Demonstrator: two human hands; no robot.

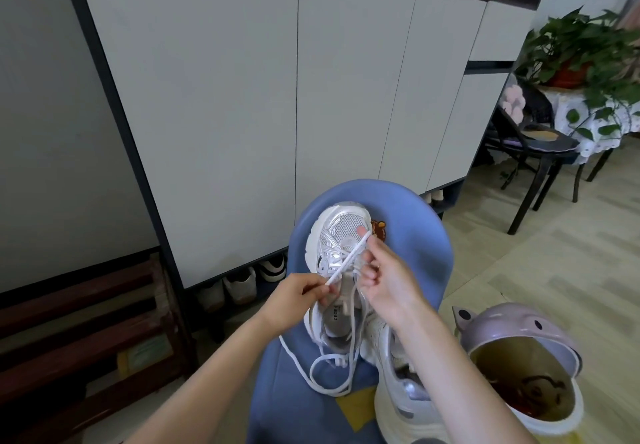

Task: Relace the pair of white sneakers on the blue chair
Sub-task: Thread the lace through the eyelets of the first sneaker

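Blue chair (408, 215): small, plastic, standing on the floor before a tall white cabinet (242, 97). Both white sneakers are on it.

First sneaker (341, 235): leans toe-up against the chair back, tongue and eyelets facing the camera. Its white shoelace (346, 263) is partly threaded; a loose loop of lace trails down onto the seat below the heel.

Second sneaker (398, 388): lies on the seat, just beside and to the right of the first, partly hidden by the right forearm. Lacing state cannot be told.

Left hand (301, 294): grip narrow, thumb and forefinger pinching the lower end of a taut stretch of shoelace, beside the first sneaker's collar.

Right hand (384, 270): grip narrow, fingertips pinching the upper end of the same stretch over the eyelets; remaining fingers loosely curled. The lace runs diagonally between the two hands.

Surroundings: a lilac lidded bin (519, 360) stands open just right of the chair. Several shoes (242, 284) sit in the gap under the cabinet. A potted plant (581, 48) rests on a cloth-covered counter at far right, a dark chair (536, 145) near it.
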